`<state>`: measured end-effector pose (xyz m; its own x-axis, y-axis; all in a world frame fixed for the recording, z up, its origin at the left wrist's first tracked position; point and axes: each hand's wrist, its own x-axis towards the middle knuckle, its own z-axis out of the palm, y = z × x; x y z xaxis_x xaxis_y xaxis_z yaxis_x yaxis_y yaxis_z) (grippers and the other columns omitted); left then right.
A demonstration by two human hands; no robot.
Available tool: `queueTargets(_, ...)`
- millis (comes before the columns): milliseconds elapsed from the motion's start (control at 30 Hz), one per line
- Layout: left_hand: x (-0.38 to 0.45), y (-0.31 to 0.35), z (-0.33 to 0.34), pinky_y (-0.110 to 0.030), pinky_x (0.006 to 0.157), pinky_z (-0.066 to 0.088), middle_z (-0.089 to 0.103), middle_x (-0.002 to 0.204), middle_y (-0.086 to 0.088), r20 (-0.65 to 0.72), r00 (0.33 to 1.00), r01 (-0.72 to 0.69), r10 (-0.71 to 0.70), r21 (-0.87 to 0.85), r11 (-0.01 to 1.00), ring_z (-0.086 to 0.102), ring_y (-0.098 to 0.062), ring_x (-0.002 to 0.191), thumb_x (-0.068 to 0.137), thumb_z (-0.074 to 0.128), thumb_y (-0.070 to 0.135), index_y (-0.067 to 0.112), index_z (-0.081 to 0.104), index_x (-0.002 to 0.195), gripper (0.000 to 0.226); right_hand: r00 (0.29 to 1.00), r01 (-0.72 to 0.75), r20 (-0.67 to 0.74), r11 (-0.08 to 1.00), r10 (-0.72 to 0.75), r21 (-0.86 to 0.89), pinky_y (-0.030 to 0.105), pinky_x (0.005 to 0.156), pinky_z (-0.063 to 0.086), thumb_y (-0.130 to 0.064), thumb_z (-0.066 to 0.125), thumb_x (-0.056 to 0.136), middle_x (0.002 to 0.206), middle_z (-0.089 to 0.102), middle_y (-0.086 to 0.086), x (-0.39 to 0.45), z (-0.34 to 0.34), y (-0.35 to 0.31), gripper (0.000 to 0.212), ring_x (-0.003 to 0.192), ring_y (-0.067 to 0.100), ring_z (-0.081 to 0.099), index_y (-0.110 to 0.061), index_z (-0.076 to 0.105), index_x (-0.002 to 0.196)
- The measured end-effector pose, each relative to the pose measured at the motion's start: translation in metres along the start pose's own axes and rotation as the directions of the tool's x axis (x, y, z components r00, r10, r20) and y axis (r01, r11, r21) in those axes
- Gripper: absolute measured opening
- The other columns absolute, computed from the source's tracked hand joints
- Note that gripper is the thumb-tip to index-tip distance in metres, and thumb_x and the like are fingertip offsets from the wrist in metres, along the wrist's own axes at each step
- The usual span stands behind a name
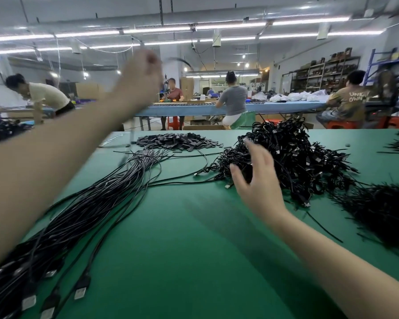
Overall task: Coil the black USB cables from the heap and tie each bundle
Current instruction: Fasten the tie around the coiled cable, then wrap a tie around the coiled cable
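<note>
Reaching for the next black cable between a loose sheaf and a finished pile on the green table.

From the head view, the left hand is raised high and blurred, its fingers curled, with a thin dark strand whipping beside it; whether it grips that strand I cannot tell. The right hand hangs spread, fingers apart and holding nothing, just in front of the pile of coiled bundles. The uncoiled cables fan from lower left toward the far edge, plugs nearest the camera. They look light, limp and prone to tangling, so I judge the plug end the surest hold. No containers sit here; a heap of flat black pieces and a bristly black mass, perhaps ties, lie loose on the cloth.
</note>
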<state>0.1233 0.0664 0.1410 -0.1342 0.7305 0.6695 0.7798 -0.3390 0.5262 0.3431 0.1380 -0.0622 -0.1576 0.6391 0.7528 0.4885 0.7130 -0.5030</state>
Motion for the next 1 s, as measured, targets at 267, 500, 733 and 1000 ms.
queueTargets(267,-0.053,0.019,0.154,-0.016,0.047,0.033,0.057,0.073,0.001,0.379,0.919,0.253,-0.105,-0.367,0.895,0.043,-0.003,0.051,0.095,0.047,0.006,0.012,0.058,0.102,0.015,0.968,-0.069,0.242,0.998,0.065,0.008,0.012,0.051,0.046,-0.05,0.052,0.092,0.064,0.064,-0.018,0.062,-0.073,-0.023,0.031,0.055,-0.004,0.057,-0.023,0.068,0.094)
queueTargets(500,-0.062,-0.031,0.142,-0.017,0.054,0.046,0.069,0.073,0.009,0.734,0.668,0.459,-0.119,-0.281,0.843,0.056,-0.005,0.058,0.095,0.059,0.017,0.016,0.063,0.102,0.008,0.955,-0.296,-0.006,0.953,0.297,0.059,0.027,0.05,0.034,-0.053,0.062,0.085,0.038,0.042,-0.014,0.079,-0.112,0.018,0.036,0.037,0.002,0.034,-0.022,0.064,0.066)
queueTargets(733,-0.056,-0.072,0.122,-0.018,0.055,0.054,0.073,0.079,-0.002,0.532,0.774,0.63,-0.345,-0.586,0.509,0.066,-0.008,0.062,0.067,0.078,0.018,0.011,0.069,0.099,0.034,0.922,-0.385,-0.082,0.919,0.379,-0.078,0.021,0.04,0.032,-0.045,0.058,0.09,0.035,0.042,-0.012,0.075,-0.122,0.04,0.035,0.037,0.008,0.04,-0.019,0.064,0.068)
queueTargets(1000,-0.052,-0.05,0.132,-0.019,0.055,0.052,0.062,0.066,0.004,0.49,0.803,0.51,-0.339,-0.86,-0.036,0.058,-0.006,0.056,0.082,0.071,0.024,0.014,0.071,0.076,0.012,0.653,-0.448,0.665,0.893,0.361,-0.045,0.024,0.055,0.044,-0.042,0.039,0.101,0.068,0.067,-0.003,0.055,-0.081,-0.002,0.036,0.058,0.011,0.061,-0.022,0.069,0.095)
